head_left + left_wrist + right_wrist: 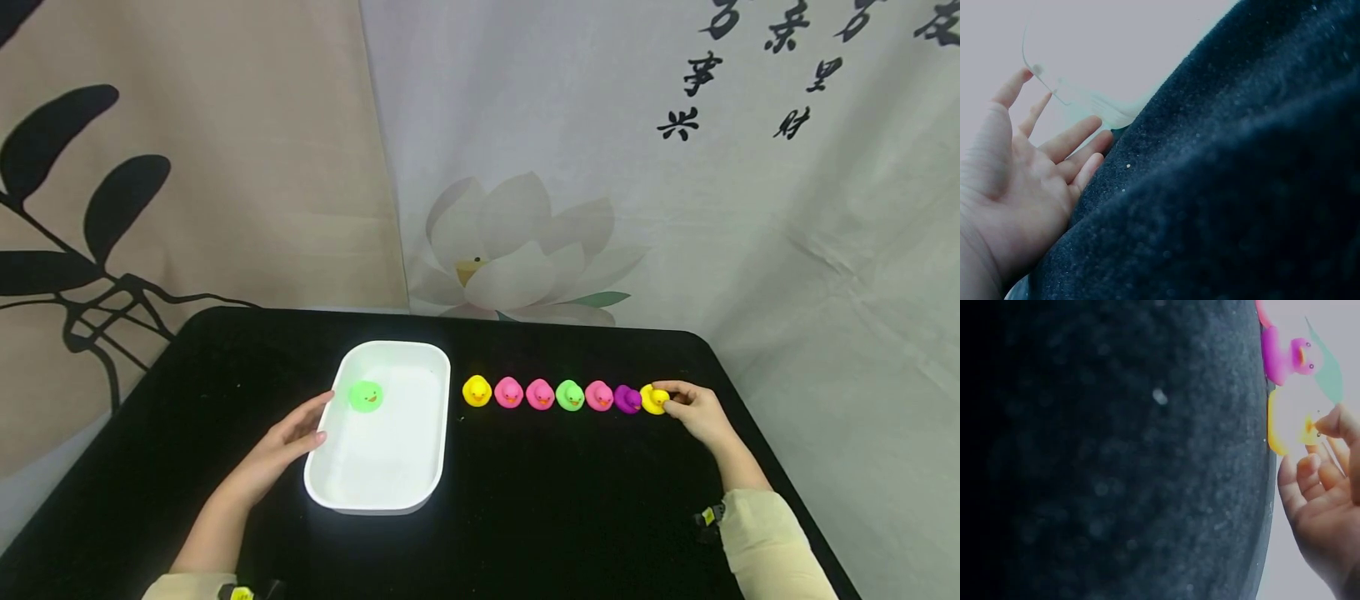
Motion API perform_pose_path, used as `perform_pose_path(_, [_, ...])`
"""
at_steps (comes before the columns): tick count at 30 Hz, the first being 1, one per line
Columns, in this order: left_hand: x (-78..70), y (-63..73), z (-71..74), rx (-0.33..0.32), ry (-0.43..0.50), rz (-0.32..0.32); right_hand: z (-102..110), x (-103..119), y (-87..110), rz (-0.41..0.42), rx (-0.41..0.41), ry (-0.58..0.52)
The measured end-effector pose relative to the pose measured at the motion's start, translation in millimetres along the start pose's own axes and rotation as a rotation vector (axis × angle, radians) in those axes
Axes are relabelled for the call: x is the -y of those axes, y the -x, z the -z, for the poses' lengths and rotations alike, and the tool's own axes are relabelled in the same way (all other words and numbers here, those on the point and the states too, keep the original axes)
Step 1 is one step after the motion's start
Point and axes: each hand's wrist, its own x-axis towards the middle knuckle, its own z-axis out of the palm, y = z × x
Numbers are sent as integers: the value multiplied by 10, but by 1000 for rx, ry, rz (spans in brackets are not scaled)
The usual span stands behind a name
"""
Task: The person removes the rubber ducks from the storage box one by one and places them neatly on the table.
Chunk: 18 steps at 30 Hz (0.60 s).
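My right hand (697, 408) pinches a yellow rubber duck (654, 400) between thumb and fingers, at the right end of a row of ducks. In the right wrist view the thumb lies against this yellow duck (1279, 428), close to the purple duck (1279, 359). On the other side, my left hand (273, 450) touches the left edge of a white tray (386, 467) with loosely extended fingers. The left wrist view shows its fingers (1072, 140) spread at the tray's rim. A green duck (366, 397) lies inside the tray, toward its far left.
From left to right, the row continues with a yellow duck (477, 391), two pink ducks, a green duck (570, 396), a pink duck (599, 396) and the purple one. All stand on a black cloth-covered table (540, 500). Printed curtains hang behind its far edge.
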Motion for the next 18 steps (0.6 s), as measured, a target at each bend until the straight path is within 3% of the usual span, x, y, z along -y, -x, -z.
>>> perform_pose_path(10, [-5,2,2,-4,5,7,-10,-6,-10,8,6,-5])
perform_pose_path(18, [2,1,3,2,8,4,46,96,22,22,15,113])
